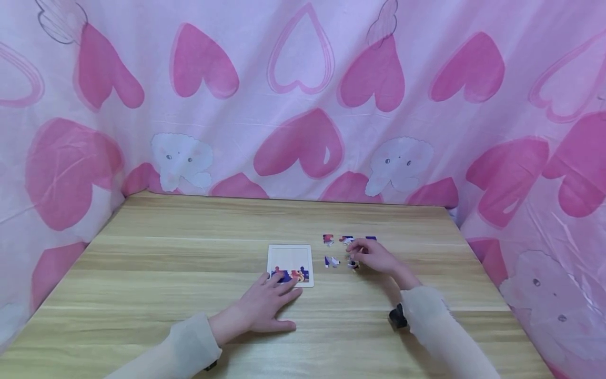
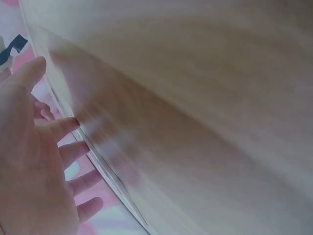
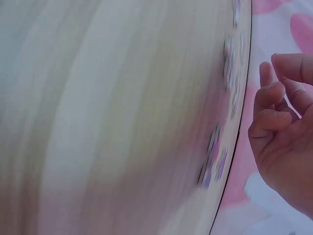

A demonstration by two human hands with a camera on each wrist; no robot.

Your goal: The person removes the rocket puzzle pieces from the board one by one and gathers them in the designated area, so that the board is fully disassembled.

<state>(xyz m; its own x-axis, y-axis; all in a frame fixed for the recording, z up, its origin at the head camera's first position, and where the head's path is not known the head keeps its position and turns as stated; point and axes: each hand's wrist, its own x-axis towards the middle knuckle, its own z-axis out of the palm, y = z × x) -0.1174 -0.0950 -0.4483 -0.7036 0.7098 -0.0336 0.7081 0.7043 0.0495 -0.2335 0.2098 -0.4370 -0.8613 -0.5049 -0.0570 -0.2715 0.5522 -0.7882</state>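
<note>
A white square puzzle tray [image 1: 290, 246] lies on the table, with joined purple and red jigsaw pieces [image 1: 298, 276] along its near side. My left hand [image 1: 265, 308] is spread flat, its fingertips over the tray's near edge and partly covering those pieces. In the left wrist view its fingers [image 2: 83, 182] are straight and apart. To the right of the tray, my right hand [image 1: 376, 258] hovers over loose jigsaw pieces [image 1: 332, 261]. Its fingers are loosely bent; the right wrist view shows nothing between them, and the pieces [image 3: 228, 63] lie on the table apart from the hand.
Loose pieces stand in two rows, among them a red one [image 1: 328, 239] at the back left and a dark blue one [image 1: 371, 238] partly behind the right hand. The wooden table [image 1: 189, 237] is bordered by a pink heart-patterned curtain [image 1: 298, 142] at the back and sides.
</note>
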